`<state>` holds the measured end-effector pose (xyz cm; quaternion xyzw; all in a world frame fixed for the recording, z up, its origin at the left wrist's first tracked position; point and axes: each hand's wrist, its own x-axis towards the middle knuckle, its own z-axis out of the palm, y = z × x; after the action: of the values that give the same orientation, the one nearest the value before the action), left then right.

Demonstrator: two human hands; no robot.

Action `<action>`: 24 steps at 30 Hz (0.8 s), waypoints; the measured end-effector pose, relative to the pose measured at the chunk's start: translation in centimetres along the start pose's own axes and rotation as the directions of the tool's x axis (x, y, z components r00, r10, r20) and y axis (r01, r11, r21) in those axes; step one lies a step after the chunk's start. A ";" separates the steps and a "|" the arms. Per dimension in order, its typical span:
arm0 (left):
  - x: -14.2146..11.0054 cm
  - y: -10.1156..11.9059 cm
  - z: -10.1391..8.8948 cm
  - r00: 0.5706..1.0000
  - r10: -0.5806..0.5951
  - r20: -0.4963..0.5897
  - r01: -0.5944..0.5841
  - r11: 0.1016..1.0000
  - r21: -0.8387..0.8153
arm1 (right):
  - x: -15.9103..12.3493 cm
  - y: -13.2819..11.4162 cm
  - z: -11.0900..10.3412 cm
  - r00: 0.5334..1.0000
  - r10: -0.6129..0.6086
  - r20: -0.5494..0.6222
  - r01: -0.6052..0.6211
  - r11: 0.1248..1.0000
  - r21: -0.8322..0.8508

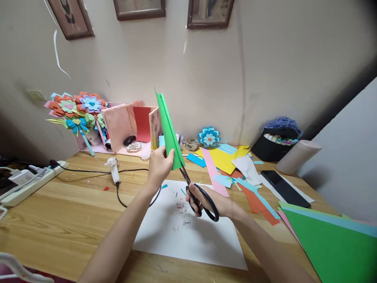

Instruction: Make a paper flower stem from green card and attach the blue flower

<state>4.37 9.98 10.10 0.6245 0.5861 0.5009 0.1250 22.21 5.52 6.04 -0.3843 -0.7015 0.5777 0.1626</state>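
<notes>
My left hand [159, 165] pinches the lower edge of a folded green paper strip [168, 129] and holds it upright above the desk. My right hand [206, 202] has its fingers through the black handles of a pair of scissors [198, 192]. The blades point up and left and meet the bottom of the green paper. Under both hands lies a white sheet [188, 232] marked with small pen scribbles.
Coloured paper scraps [232, 165] litter the wooden desk at right, beside a black phone [284, 188] and a stack of large sheets [332, 239]. Paper flowers [79, 110] and a pink box [129, 125] stand by the wall. A power strip [29, 181] and cable lie at left.
</notes>
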 end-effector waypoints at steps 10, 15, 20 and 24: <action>-0.2 0.3 0.5 0.999 -0.020 0.027 0.022 0.997 -0.067 | 0.5 -0.3 0.5 0.999 -0.018 -0.039 0.022 0.994 0.106; -0.2 0.2 0.5 1.000 -0.024 0.013 0.025 0.996 -0.082 | 0.7 -0.3 0.6 0.999 0.007 -0.046 0.000 0.989 0.146; -0.3 0.1 0.7 1.000 -0.014 0.026 0.017 0.994 -0.104 | 1.0 -0.2 1.0 0.997 -0.002 -0.081 0.015 0.987 0.163; -0.3 0.2 0.7 1.000 -0.012 0.027 0.014 0.995 -0.094 | 1.0 -0.5 1.4 0.990 0.006 -0.142 0.018 0.986 0.169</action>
<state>5.09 9.92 9.82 0.6206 0.5641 0.5189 0.1652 20.46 5.25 5.87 -0.4070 -0.6377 0.6059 0.2462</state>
